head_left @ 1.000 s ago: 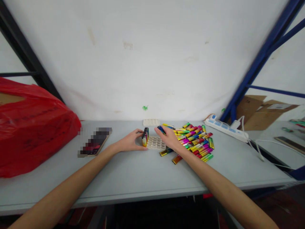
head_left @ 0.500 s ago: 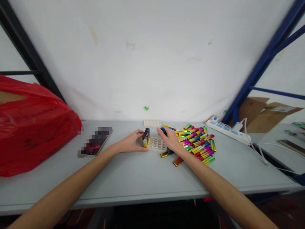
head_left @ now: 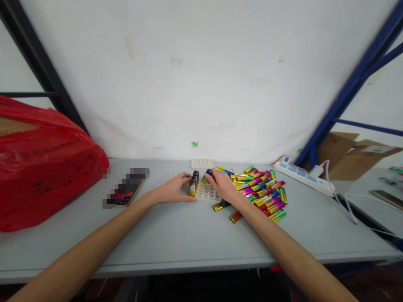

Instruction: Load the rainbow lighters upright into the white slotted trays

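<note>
grey table [head_left: 189, 235] against a white wall [head_left: 201, 84]; left hand [head_left: 171, 191] steadies tray [head_left: 208, 193], right hand [head_left: 220, 184] pinches lighter [head_left: 208, 173].

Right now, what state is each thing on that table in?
Tray: flat, mostly unfilled.
Upright lighters: standing along the tray's left edge.
Loose lighters: lying in a pile.
Left hand: resting against the tray.
Right hand: gripping one lighter over the tray.
Red bag: bulging.
</note>
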A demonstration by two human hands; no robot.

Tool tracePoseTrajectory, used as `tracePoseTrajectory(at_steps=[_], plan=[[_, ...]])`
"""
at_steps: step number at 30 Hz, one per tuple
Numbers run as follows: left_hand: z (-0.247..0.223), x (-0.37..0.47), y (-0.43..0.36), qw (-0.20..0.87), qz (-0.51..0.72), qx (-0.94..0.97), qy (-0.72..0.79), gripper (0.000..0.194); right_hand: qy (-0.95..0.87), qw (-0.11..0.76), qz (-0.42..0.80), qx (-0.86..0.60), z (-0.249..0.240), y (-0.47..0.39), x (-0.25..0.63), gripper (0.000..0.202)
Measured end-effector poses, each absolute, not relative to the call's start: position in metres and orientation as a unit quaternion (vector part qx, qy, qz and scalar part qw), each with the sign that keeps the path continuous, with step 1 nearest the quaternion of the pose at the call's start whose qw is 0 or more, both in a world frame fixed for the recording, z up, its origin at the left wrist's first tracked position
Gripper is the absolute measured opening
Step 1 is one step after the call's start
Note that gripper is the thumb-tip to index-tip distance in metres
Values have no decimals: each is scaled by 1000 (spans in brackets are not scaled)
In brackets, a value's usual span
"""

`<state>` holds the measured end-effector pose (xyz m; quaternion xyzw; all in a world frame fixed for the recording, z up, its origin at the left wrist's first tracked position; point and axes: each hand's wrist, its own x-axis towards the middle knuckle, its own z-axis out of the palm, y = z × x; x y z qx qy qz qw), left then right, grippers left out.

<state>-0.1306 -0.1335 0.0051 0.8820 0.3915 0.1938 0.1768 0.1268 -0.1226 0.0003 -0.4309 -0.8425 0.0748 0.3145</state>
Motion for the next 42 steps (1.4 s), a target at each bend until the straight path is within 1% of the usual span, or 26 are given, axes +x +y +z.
tracePoseTrajectory(at_steps=[7, 15, 20, 24, 26, 28, 31, 35, 40, 42], plan=[[8, -130, -135, 176, 192, 880, 398, 79, -872, 293, 65, -387, -5, -112, 120, 19], [7, -130, -135, 171, 186, 883, 396, 79, -889, 239, 34, -389, 1, -114, 121, 17], [8, -129, -136, 173, 181, 879, 405, 82, -887, 257, 10, -384, 17, -114, 152, 23], [10, -129, -137, 174, 187, 875, 411, 82, -901, 193, -4, -389, 24, -110, 192, 17], [10, -129, -136, 173, 188, 874, 413, 81, -905, 151, 9, -397, 23, -107, 205, 15], [10, -129, -136, 174, 186, 874, 414, 82, -898, 125, 18, -422, 20, -106, 208, 18], [10, -129, -136, 173, 185, 875, 413, 83, -877, 118, 10, -466, 16, -105, 202, 24], [10, -129, -136, 173, 186, 876, 409, 83, -867, 112, 8, -486, 17, -107, 193, 25], [11, -129, -137, 179, 184, 876, 409, 82, -857, 100, 16, -505, 21, -110, 192, 17], [10, -130, -136, 180, 185, 875, 409, 81, -857, 92, 17, -507, 21, -110, 192, 17]])
